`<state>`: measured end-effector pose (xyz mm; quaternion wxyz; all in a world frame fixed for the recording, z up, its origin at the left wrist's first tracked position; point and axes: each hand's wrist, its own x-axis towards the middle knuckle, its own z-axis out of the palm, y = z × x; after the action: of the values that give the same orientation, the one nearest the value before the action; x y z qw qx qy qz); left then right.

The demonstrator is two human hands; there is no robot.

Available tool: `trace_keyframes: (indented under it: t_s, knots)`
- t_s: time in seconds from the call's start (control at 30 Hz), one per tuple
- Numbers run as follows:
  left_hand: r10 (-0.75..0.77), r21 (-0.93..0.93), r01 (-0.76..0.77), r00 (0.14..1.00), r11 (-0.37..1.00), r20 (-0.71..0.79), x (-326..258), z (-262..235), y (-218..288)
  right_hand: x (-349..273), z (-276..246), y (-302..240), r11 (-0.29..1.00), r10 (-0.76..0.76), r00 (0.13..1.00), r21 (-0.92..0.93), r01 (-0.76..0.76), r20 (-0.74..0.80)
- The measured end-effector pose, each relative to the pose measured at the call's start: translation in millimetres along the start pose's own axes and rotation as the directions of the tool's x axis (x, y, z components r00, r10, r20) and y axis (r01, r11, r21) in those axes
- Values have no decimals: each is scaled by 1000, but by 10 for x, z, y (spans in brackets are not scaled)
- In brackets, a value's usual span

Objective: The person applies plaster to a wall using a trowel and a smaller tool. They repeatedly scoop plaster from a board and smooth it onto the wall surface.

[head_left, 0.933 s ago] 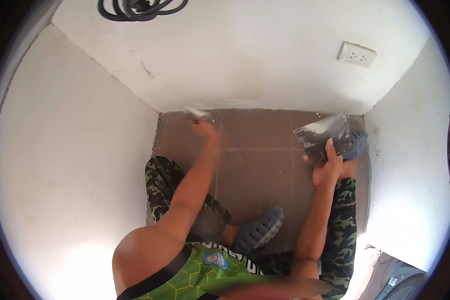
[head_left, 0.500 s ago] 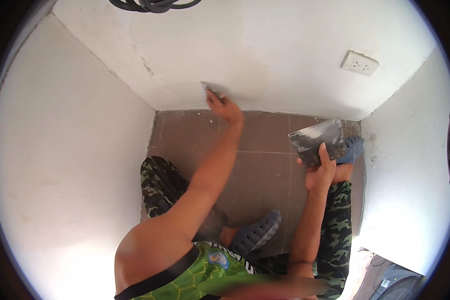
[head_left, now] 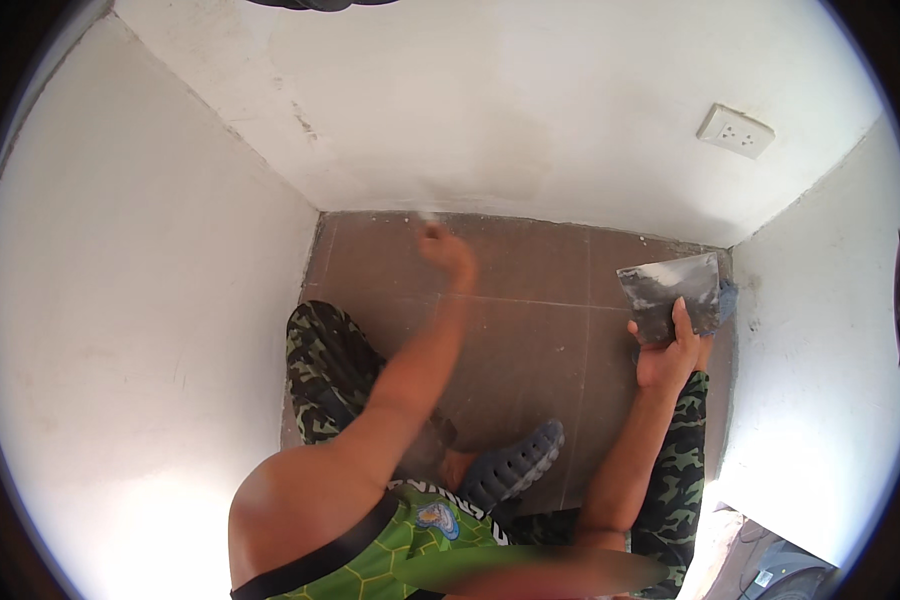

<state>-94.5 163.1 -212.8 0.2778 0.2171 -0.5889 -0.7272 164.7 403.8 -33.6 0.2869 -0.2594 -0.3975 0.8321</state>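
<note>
My left hand (head_left: 447, 252) is closed round a putty knife (head_left: 427, 217), smeared by motion, whose pale blade points at the foot of the back wall. Whether the blade touches the wall I cannot tell. Over at the right, my right hand (head_left: 667, 357) grips a flat, dark square plate (head_left: 670, 300), thumb on top and fingers mostly hidden under it. White filler streaks the plate's upper part. A damp-looking, greyish patch (head_left: 520, 160) marks the back wall (head_left: 590, 80) above the left hand.
White walls stand close on the left (head_left: 140, 280) and right (head_left: 800, 330). A wall socket (head_left: 736, 131) sits on the back wall. Below lies a brown tiled floor (head_left: 510, 350). My clog (head_left: 515, 465) rests between my legs. Black coiled cable (head_left: 320, 4) shows at the top edge.
My left hand with the putty knife has dropped from the back wall toward the floor line. The right hand and plate have shifted slightly right and down. The view has tilted a little.
</note>
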Motion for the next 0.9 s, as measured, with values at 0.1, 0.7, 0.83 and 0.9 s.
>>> trace_keyframes:
  t_s: [0.1,0.7,0.83,0.9]
  knots:
    - [357,141,-339,924,930,-134,991,-370,139,19,-19,22,1000,3,999,-6,-3,36]
    - [179,66,-223,899,973,399,-1221,622,79,43,-73,-139,997,-36,996,67,42,-78]
    - [-91,302,73,995,950,44,132,-245,-40,85,-161,-144,996,-38,996,79,44,-80]
    - [294,187,-275,952,943,-85,927,-544,-28,95,-186,-111,996,-37,998,81,42,-52]
